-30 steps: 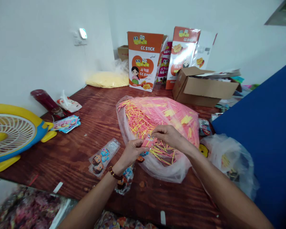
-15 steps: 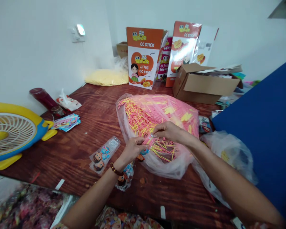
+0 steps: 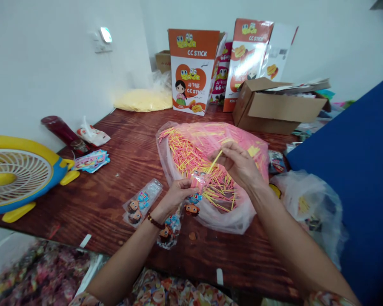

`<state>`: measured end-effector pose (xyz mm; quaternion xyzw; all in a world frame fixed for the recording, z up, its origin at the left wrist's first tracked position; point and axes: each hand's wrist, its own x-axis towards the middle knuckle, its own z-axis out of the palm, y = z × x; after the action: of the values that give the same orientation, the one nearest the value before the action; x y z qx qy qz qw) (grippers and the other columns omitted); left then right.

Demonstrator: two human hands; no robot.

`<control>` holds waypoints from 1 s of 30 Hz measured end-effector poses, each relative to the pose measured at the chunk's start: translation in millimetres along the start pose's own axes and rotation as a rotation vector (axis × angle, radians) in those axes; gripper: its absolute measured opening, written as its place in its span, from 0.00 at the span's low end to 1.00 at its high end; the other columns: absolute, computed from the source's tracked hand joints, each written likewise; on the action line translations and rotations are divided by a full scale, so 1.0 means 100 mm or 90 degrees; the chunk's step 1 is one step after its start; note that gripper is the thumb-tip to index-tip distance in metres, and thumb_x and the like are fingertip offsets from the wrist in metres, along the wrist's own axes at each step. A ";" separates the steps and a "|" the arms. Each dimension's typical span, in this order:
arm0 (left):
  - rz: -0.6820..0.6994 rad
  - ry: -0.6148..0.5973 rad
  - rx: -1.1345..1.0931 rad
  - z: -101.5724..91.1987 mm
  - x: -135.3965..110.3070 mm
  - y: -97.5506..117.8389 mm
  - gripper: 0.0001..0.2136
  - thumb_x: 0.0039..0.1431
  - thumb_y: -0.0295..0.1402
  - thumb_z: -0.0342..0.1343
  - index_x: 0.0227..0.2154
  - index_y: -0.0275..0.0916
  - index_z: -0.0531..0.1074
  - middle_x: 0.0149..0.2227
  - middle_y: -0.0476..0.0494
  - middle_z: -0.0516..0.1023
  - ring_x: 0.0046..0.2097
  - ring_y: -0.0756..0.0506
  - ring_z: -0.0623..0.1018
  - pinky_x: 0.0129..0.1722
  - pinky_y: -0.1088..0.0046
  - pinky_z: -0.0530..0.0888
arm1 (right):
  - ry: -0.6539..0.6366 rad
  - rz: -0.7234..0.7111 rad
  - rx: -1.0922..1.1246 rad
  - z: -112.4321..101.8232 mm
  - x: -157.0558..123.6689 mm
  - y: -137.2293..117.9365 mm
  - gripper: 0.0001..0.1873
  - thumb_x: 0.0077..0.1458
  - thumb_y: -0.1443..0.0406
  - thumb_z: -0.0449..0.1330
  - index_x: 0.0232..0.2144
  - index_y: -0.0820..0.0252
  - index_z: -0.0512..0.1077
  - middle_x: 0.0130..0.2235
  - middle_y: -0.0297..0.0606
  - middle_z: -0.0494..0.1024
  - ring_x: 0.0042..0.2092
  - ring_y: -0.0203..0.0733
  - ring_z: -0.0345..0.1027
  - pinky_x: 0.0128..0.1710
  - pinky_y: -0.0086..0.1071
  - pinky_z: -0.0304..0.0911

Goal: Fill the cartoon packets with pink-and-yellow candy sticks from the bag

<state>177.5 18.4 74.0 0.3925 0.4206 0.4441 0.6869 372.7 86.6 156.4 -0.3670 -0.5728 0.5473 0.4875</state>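
My left hand (image 3: 179, 191) is closed on a small clear printed packet (image 3: 198, 182) with pink pieces inside and a cartoon head at its lower end. Between the fingertips of my right hand (image 3: 238, 163) is a thin yellow stick (image 3: 216, 159), slanting down towards the packet's top. Beneath both hands a large clear plastic bag (image 3: 242, 223) lies spread, full of loose pink and yellow sticks (image 3: 188, 153). Several more printed packets (image 3: 142, 203) lie flat on the table left of my left hand, and others (image 3: 170, 231) lie beside my left wrist.
A yellow and blue fan (image 3: 22, 174) stands at the left of the wooden table (image 3: 121, 148), near a dark red bottle (image 3: 62, 132) and a tissue pack (image 3: 92, 134). Printed cartons (image 3: 191, 72) and an open brown box (image 3: 277, 110) line the back. A blue panel (image 3: 364, 170) rises at right.
My right hand has lifted away from the packet, up and to the right, and now holds a yellow stick. My left hand keeps the packet in almost the same place.
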 end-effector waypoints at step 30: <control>0.235 0.238 0.791 -0.86 -0.71 -0.73 0.25 0.63 0.45 0.54 0.59 0.40 0.65 0.49 0.36 0.72 0.50 0.37 0.72 0.52 0.55 0.72 | -0.156 0.139 -0.642 0.14 -0.49 1.11 0.07 0.59 0.66 0.54 0.33 0.60 0.72 0.30 0.34 0.75 0.32 0.37 0.66 0.32 0.28 0.52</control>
<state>99.9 -55.8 -5.3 0.6967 0.6355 0.2905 0.1620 359.4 50.6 40.7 -0.5468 -0.7761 0.2904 0.1198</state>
